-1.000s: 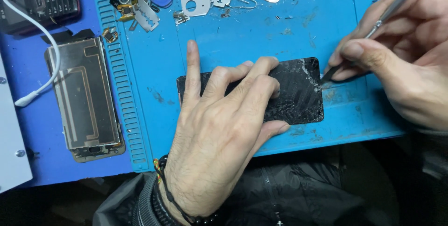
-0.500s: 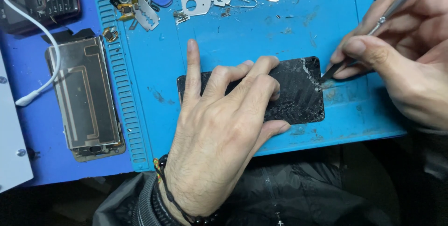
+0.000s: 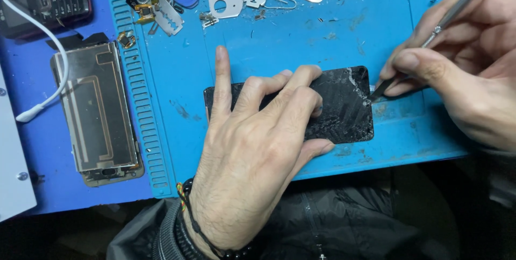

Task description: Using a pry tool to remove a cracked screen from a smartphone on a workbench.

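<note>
On the blue mat (image 3: 322, 34), left hand (image 3: 258, 147) flattens cracked screen (image 3: 344, 109); right hand (image 3: 457, 77) pinches tweezers (image 3: 430, 40).

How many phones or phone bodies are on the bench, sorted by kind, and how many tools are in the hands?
Cracked black phone under the left hand: 1
Opened phone body with metal back: 1
Old keypad phone: 1
Thin metal tool in the right hand: 1
Total: 4

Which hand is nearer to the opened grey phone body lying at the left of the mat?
Left. The left hand presses the cracked black screen just right of the grey phone body; the right hand works at the screen's far edge.
</note>
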